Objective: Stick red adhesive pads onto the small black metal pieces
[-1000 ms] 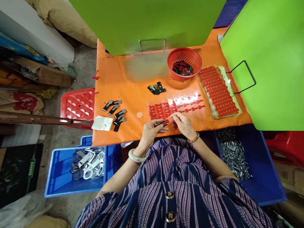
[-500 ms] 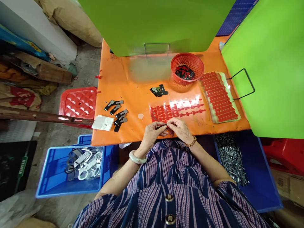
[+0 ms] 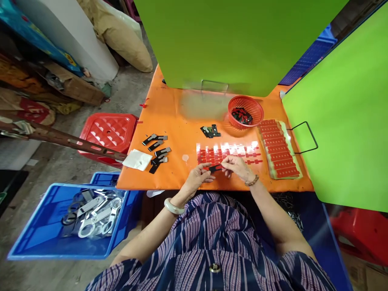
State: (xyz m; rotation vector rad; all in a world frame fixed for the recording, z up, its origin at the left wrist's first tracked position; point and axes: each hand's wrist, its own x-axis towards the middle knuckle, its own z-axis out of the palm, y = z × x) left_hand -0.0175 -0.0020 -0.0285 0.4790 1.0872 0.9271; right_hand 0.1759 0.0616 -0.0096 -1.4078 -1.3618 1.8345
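In the head view, a person in a patterned navy garment works at an orange surface [image 3: 174, 103], the left hand [image 3: 197, 180] grasping a small black piece [image 3: 215, 168] by its left end between thumb and fingers. The right hand [image 3: 238, 167] has thumb and forefinger brought together at the piece's right end; whether they pinch the piece itself or a scrap of red cannot be told at this size. The piece is held near the surface's near edge, just on the near side of a sheet of red stickers [image 3: 210, 154]. A steady left grip and light pressure from the right fingertips would likely serve best here, with the piece level and its edges lined up by eye, since a small flat part could easily twist or slip. Fingertips kept to the edges should leave the flat face clean. Farther off sit a cluster of black pieces [image 3: 211, 131] and a red basket [image 3: 257, 106] of black and red parts; to the right lies a stack of red sheets [image 3: 279, 149].
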